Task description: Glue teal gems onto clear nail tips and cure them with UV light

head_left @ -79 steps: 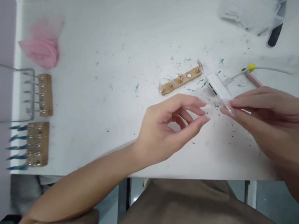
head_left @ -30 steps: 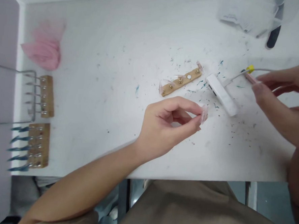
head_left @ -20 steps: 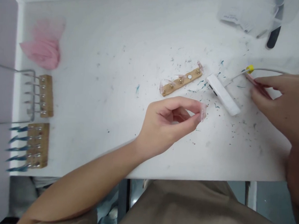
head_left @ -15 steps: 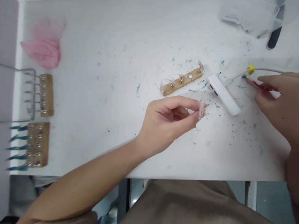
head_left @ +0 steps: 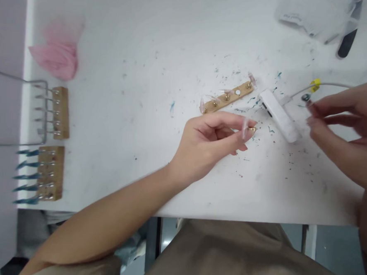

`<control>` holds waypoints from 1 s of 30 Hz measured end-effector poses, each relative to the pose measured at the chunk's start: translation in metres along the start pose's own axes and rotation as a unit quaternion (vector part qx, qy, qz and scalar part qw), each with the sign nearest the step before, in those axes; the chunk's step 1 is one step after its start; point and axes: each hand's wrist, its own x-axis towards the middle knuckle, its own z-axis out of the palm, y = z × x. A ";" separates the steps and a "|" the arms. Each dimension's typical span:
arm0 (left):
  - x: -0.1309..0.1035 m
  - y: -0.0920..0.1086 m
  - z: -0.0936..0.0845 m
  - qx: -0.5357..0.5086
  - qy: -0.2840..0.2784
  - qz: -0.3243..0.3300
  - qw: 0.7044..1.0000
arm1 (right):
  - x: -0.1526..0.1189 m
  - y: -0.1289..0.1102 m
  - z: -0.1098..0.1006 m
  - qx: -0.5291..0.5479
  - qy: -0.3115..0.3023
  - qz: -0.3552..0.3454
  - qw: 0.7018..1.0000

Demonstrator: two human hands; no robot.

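My left hand [head_left: 206, 145] is closed in a pinch over the middle of the table. Between its thumb and index finger is a clear, pinkish false nail [head_left: 245, 128] on a small gold holder [head_left: 252, 129]. On the right, my right hand [head_left: 347, 122] has its thumb and index fingertips together. A small dark, shiny round piece [head_left: 305, 97] shows right at these fingertips; whether it is held or lies on the table I cannot tell. Beyond my left hand, a wooden strip [head_left: 218, 105] carries several similar clear nails on gold holders.
A white lamp-like device [head_left: 279, 116] with a cable and yellow tag [head_left: 315, 85] lies between the hands. Wooden blocks [head_left: 60, 113] with nails, some blue [head_left: 28, 177], stand at left beside a metal frame [head_left: 45, 104]. Pink cloth [head_left: 56, 59], plastic bag [head_left: 312, 16] and black-ended tool [head_left: 347, 43] lie farther back.
My left hand has turned slightly, so the gold holder under the nail now shows. The right hand's fingers have shifted and the dark round piece shows more fully. The view has moved slightly.
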 end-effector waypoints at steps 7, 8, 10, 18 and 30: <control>0.001 0.001 0.000 0.023 -0.010 -0.019 0.999 | -0.015 -0.032 0.022 0.135 -0.038 -0.070 0.988; 0.001 0.001 0.000 0.022 -0.014 -0.017 1.000 | -0.016 -0.033 0.022 0.142 -0.042 -0.071 0.986; 0.001 0.002 0.000 0.014 -0.019 -0.011 1.000 | -0.015 -0.032 0.022 0.147 -0.049 -0.074 0.985; 0.002 0.001 0.000 0.013 -0.028 -0.014 0.999 | -0.013 -0.030 0.024 0.147 -0.073 -0.098 0.982; 0.001 0.001 -0.002 0.013 -0.052 -0.018 0.998 | -0.012 -0.031 0.025 0.148 -0.085 -0.114 0.979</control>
